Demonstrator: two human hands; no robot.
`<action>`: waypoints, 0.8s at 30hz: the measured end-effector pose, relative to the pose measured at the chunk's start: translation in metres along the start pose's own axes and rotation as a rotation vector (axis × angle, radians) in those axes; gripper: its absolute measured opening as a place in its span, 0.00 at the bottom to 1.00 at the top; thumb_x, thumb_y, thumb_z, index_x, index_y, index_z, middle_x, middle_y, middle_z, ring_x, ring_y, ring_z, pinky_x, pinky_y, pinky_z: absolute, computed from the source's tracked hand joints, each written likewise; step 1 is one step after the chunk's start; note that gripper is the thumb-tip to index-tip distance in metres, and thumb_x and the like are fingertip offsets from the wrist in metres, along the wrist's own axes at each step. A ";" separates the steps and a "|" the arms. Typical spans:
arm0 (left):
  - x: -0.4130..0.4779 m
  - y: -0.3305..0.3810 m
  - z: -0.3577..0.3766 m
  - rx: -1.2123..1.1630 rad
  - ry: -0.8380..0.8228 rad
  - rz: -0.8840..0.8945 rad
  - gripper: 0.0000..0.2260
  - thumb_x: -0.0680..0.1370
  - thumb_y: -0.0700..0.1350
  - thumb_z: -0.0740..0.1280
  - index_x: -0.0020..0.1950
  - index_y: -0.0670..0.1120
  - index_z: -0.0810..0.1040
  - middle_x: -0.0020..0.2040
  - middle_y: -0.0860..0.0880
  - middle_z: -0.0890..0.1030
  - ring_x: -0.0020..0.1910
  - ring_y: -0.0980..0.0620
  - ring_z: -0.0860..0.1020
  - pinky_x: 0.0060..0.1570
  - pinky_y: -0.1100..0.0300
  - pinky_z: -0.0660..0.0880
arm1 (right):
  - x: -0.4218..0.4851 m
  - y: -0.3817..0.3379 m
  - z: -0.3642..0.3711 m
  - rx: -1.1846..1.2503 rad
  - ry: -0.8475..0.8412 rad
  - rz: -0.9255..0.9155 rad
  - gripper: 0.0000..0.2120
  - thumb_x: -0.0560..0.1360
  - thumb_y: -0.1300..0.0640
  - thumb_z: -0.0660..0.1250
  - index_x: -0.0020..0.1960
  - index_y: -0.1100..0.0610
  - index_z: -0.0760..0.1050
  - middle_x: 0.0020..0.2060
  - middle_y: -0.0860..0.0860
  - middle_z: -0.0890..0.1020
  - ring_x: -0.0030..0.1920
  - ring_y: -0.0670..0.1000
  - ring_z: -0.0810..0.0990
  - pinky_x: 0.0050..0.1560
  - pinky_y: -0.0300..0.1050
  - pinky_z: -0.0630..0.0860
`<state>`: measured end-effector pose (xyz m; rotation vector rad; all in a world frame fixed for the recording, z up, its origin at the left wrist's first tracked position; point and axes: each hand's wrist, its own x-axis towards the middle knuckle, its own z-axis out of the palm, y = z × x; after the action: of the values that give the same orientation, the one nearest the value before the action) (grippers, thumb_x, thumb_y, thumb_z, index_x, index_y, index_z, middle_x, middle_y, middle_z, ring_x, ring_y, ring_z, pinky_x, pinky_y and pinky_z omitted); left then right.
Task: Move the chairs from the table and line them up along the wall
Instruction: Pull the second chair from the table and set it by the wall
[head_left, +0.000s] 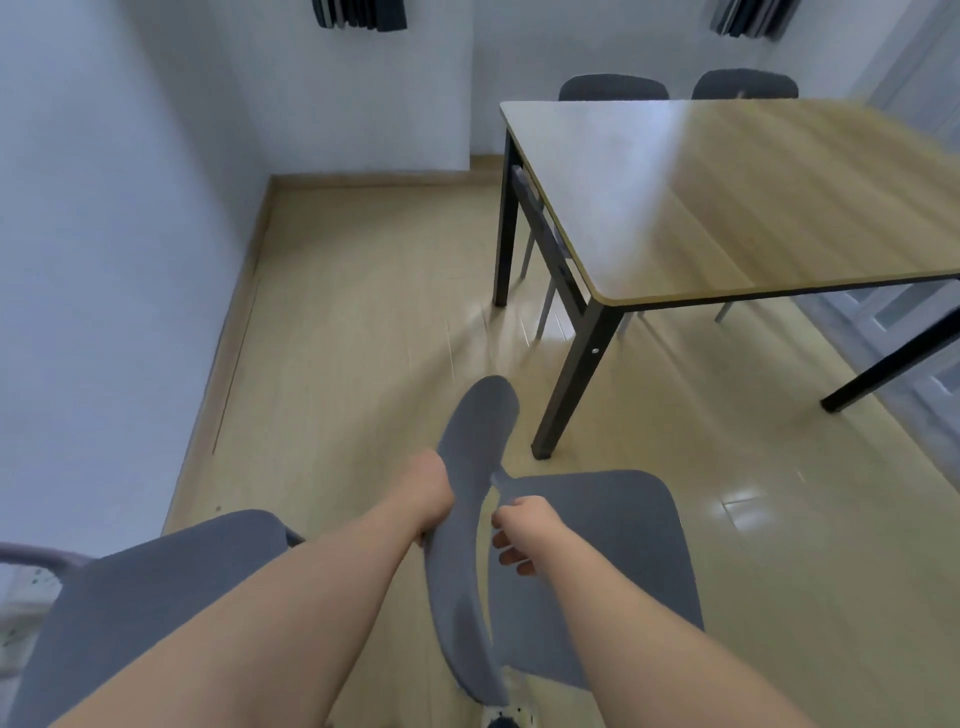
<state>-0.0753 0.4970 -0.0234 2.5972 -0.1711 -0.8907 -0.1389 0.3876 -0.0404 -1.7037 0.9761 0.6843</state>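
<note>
A grey chair (613, 561) stands in front of me, its curved backrest (467, 519) running away from me and its seat to the right. My left hand (428, 493) grips the backrest from the left side. My right hand (519, 535) is closed on the backrest's right edge, by the seat. A second grey chair (156, 587) stands at the lower left next to the white wall (104, 260). Two more grey chairs (613, 87) (745, 83) show their backs behind the far edge of the wooden table (753, 208).
The table has black legs; its near corner leg (571, 379) stands just beyond the held chair. Another chair's light metal legs (545, 306) show under the table. Bare wood floor (353, 312) stretches along the left wall to the far corner. Dark items hang high on the walls.
</note>
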 end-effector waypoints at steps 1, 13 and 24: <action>0.005 0.000 -0.005 0.016 0.029 -0.022 0.11 0.78 0.36 0.59 0.58 0.38 0.75 0.61 0.36 0.79 0.59 0.37 0.78 0.56 0.49 0.76 | 0.003 -0.004 -0.004 -0.023 -0.016 -0.015 0.05 0.78 0.59 0.55 0.51 0.58 0.68 0.39 0.54 0.75 0.32 0.51 0.73 0.35 0.41 0.68; 0.045 -0.007 -0.029 -0.070 0.131 -0.038 0.15 0.81 0.43 0.60 0.66 0.38 0.67 0.65 0.37 0.75 0.63 0.38 0.74 0.57 0.54 0.71 | 0.042 -0.039 -0.024 -0.180 -0.050 -0.016 0.08 0.79 0.61 0.53 0.51 0.58 0.71 0.45 0.56 0.76 0.42 0.54 0.75 0.43 0.45 0.70; 0.127 -0.034 -0.116 0.006 0.134 0.111 0.12 0.80 0.43 0.61 0.60 0.37 0.71 0.61 0.37 0.77 0.59 0.38 0.76 0.53 0.53 0.72 | 0.072 -0.127 0.038 -0.155 -0.068 -0.001 0.10 0.80 0.60 0.54 0.56 0.59 0.72 0.47 0.55 0.76 0.44 0.55 0.76 0.46 0.46 0.72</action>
<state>0.0960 0.5355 -0.0251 2.6136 -0.2774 -0.6765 0.0075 0.4233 -0.0488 -1.8025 0.8936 0.8302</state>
